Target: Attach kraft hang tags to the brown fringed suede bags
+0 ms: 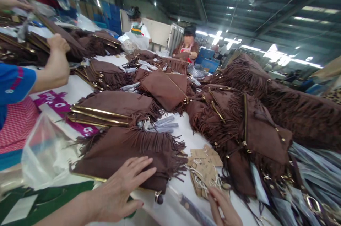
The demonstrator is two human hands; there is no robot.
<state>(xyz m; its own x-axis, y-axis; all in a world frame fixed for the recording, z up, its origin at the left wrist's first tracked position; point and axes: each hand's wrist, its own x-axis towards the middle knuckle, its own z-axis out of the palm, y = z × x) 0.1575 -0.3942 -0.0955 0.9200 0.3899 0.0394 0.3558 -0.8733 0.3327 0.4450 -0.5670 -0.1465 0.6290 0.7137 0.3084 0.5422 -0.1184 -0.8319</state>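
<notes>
My left hand [125, 183] lies open, fingers spread, on a dark brown fringed bag [114, 151] near the front of the table. A gold zip runs along the bag's near edge, and a small metal clasp hangs at its corner. To the right, my right hand [223, 206] has its fingers stretched toward a pile of brown cardboard hang tags [206, 163] with white strings. Its fingertips are at the pile's near edge, and I see nothing held in them. A strap in a clear plastic sleeve [195, 210] lies between my hands.
More brown fringed bags [114, 105] are stacked across the white table [183, 130]. Wrapped straps [314, 169] crowd the right side. A clear plastic bag [50, 155] stands at left, beside a co-worker's arm [53, 69] handling bags. Two people [188, 46] work farther back.
</notes>
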